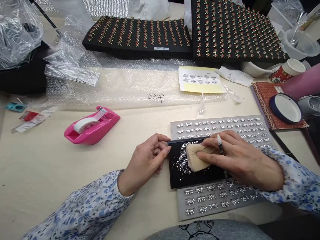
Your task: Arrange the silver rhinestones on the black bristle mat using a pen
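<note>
Fingers (162,151) of left hand (146,161) are curled together and pinched on the left short edge of the black tray (180,178), fingertips tucked against the rim. Right hand (240,160) is closed on a tan pad (197,157), with thumb and forefinger clamped on its sides. A thin pen-like tool (220,143) is wedged between the fingers, tip pointing away from the body. Pad is pressed onto the tray face, among loose small stones (181,160).

Location: tray is laid flat on a grey mat (215,201) carrying rows of silver settings (220,128), on the table (50,166), directly in front of the body. Pink tape dispenser (92,126) is well apart to the left.

Handling (judged):
- Tray looks thin, rigid and light, and is likely to slide on the mat unless pinned at an edge.
- It is best gripped by the rim at a short edge and kept level. Stones are loose and would roll or spill at any tilt.
- Pad looks soft and compressible. Brush or sponge cannot be told. It is best taken by the sides, toward the rear end.

Orientation:
- Tray long axis is set left-right, slightly skewed, left end a little nearer the body. Right end is hidden under the right hand.
- Pad long axis is roughly parallel to the tray's, broad end pointed left toward the left hand.
</note>
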`<action>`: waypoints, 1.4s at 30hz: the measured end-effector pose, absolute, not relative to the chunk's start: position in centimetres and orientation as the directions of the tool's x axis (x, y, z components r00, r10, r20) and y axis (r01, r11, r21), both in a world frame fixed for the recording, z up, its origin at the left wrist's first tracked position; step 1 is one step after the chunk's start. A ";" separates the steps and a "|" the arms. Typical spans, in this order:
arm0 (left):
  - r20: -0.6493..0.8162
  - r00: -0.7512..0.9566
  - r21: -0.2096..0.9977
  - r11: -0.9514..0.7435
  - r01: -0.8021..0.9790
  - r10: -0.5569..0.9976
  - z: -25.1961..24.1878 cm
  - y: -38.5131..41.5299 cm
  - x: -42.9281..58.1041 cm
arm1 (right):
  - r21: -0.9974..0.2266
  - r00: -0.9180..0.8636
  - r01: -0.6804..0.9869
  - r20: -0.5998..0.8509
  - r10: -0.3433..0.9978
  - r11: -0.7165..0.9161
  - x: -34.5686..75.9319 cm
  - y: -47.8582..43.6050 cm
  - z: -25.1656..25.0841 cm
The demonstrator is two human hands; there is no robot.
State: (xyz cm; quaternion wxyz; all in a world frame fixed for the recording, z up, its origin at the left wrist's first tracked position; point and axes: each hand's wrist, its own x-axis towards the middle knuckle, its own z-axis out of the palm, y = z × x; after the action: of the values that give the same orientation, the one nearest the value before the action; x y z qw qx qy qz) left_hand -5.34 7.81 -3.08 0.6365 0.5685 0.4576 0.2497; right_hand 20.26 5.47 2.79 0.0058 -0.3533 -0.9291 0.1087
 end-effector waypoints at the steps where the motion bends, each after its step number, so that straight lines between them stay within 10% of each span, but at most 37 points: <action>1: -0.297 0.457 0.953 0.228 0.201 0.838 -3.1 7.8 -5.4 | -0.205 -0.743 0.664 -0.071 0.666 0.719 20.9 5.3 2.9; 42: -0.272 0.473 0.961 0.214 0.173 0.838 -3.6 7.6 -5.5 | -0.170 -0.736 0.671 -0.034 0.676 0.722 17.3 7.5 2.3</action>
State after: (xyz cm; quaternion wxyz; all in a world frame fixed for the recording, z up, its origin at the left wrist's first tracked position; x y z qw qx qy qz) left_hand -5.51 7.62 -3.62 0.6410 0.5706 0.4430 0.2594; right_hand 17.34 7.48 2.26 0.0151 -0.3631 -0.9277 0.0858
